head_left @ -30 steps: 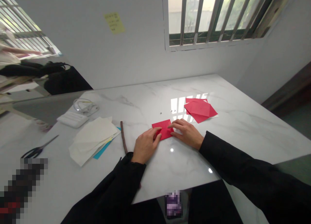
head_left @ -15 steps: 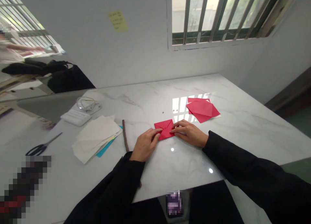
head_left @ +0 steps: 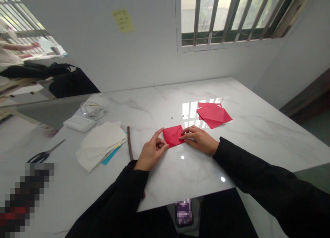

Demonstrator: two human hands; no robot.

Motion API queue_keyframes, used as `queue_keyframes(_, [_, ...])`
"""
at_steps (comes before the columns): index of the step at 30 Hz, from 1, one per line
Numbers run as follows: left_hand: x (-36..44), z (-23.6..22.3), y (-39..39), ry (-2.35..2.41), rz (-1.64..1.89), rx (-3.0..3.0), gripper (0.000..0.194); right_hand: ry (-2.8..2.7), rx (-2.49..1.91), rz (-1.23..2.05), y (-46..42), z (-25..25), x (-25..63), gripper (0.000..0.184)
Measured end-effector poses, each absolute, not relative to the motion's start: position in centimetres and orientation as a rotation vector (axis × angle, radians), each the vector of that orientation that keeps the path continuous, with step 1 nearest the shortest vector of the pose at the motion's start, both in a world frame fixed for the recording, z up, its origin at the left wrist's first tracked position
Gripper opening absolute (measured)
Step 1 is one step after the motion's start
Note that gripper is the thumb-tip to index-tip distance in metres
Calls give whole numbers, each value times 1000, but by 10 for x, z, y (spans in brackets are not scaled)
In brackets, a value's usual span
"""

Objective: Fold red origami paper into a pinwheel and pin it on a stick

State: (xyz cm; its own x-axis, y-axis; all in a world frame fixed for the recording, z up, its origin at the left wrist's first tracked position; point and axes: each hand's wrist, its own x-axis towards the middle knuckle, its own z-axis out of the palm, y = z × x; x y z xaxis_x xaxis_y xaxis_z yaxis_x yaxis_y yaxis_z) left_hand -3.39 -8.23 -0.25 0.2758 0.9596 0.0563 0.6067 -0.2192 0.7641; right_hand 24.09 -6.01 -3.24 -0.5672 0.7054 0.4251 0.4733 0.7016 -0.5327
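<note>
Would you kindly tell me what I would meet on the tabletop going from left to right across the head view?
Scissors, pale paper sheets, brown stick, left hand, folded red paper, right hand, stack of red sheets.

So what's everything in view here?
Table: one, marbled white, centre
Folded paper: one, red, mid-table
Paper pile: several, mostly red, table's right
Loose sheets: several, off-white, blue, yellow, table's left
Stick: one, brown, right of sheets
Scissors: one, dark, far left
Device: one, white, behind sheets
Cable: count unclear, pale, by device
Tiny dots: three, greyish, beyond folded paper
Note: one, yellow, on wall
Windows: two, pale, barred, upper left and right
Blurred things: two, mostly dark, lower left, bottom centre
Bulky object: one, black, upper left
Co-worker: one, pale top, upper left
Sleeves: two, black, lower half
Left hand: one, bare, folded paper's left edge
Right hand: one, bare, folded paper's right edge
</note>
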Motion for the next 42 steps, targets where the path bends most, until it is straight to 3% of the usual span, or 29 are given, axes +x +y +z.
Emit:
queue_keyframes(5, [-33,-5,-86,1395,680,2153,62,-2280,-887,482,-59,-33,241,20])
queue_keyframes(10, [-34,-11,-86,1324,616,2391,35,-2291,-898,478,-59,-33,242,19])
queue_keyframes(13, [-36,-13,-86,1335,578,2515,29,-2288,-905,485,-59,-32,243,20])
queue_keyframes(21, [-26,-8,-116,1420,328,2962,39,-2268,-910,474,-58,-34,241,19])
queue_keyframes(30, [-28,-30,-134,1406,197,2862,59,-2257,-901,469,-58,-36,241,18])
queue_keyframes(38, [-26,-29,-145,1523,265,2796,59,-2257,-890,475,-58,-34,240,19])
queue_keyframes(42, [-19,-9,-131,1531,246,2756,48,-2262,-888,469,-58,-34,239,18])
